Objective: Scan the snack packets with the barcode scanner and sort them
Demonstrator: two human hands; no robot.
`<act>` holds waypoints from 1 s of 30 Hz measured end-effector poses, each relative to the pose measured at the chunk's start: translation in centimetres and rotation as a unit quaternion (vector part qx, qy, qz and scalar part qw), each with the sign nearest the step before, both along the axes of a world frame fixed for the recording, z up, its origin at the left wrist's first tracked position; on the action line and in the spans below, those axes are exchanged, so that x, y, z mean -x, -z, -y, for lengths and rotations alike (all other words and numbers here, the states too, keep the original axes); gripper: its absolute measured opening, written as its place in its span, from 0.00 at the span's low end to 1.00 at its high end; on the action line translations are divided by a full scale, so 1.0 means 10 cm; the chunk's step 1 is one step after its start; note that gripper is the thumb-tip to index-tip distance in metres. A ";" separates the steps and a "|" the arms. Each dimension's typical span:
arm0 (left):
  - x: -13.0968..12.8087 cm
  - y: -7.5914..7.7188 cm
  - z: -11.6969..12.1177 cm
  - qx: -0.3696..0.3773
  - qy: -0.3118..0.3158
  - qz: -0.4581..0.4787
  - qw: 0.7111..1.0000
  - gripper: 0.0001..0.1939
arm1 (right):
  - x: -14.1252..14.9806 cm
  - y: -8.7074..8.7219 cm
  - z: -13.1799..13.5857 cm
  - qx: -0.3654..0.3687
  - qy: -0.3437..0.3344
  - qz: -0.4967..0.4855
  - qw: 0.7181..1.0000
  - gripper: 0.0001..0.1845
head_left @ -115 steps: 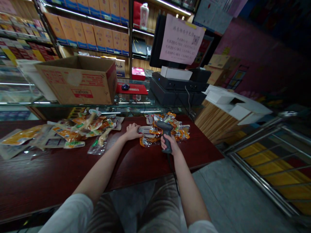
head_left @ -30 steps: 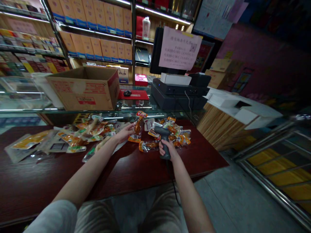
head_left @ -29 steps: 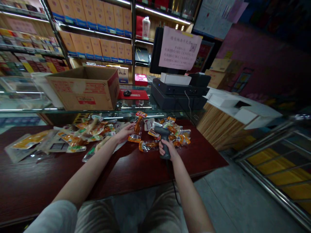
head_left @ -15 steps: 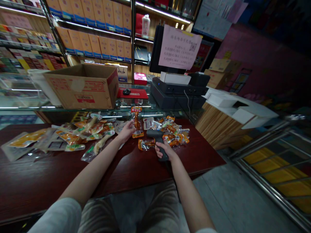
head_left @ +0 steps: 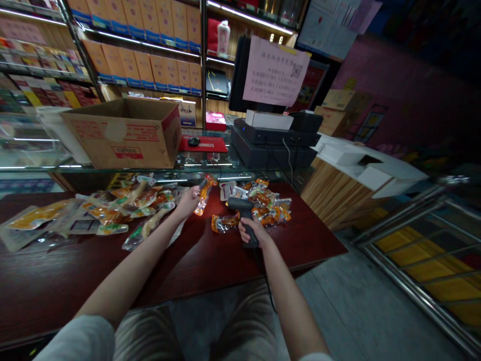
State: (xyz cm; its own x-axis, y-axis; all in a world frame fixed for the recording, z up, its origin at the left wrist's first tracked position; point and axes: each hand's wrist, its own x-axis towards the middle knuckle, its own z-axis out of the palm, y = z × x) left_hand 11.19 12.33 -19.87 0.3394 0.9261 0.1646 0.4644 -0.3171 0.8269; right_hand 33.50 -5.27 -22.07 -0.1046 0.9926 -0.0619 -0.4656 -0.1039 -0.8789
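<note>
My left hand is closed on a vacuum-packed snack with orange ends, holding it tilted above the table. A red glow falls on the tabletop beside that pack. My right hand grips the handle of a dark grey barcode scanner, whose head points left toward the pack. Just left of the scanner handle, another orange-ended snack pack lies flat. Behind and right of the scanner is a pile of similar packs. A larger heap of mixed snack packs spreads to the left of my left hand.
The dark red wooden table carries the packs. Behind it, a glass counter holds an open cardboard box, a mouse on a red mat, and a monitor above black till equipment. A metal railing stands at right.
My left hand has turned the snack pack from nearly upright to a slant and shifted it slightly left. A red glow now shows on the table. The scanner stays in nearly the same place.
</note>
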 end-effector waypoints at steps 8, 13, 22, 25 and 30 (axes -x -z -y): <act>0.25 -0.15 0.18 -0.310 0.007 -0.352 0.883 0.23 | -0.06 0.01 -0.02 -0.017 0.059 -0.030 0.998 0.17; 0.07 0.05 0.09 -0.236 0.093 -0.409 0.876 0.23 | -0.07 0.01 -0.01 -0.020 0.064 -0.033 0.997 0.18; -0.59 0.01 -0.07 -0.229 0.014 -0.350 0.908 0.23 | -0.08 -0.02 -0.02 -0.015 0.084 -0.036 0.996 0.20; -0.94 0.07 -0.20 -0.081 0.020 -0.308 0.948 0.25 | -0.10 0.00 -0.04 -0.013 0.095 -0.042 0.994 0.21; -1.25 0.21 -0.38 0.006 -0.048 -0.276 0.960 0.34 | -0.13 0.03 -0.08 -0.010 0.105 -0.056 0.993 0.22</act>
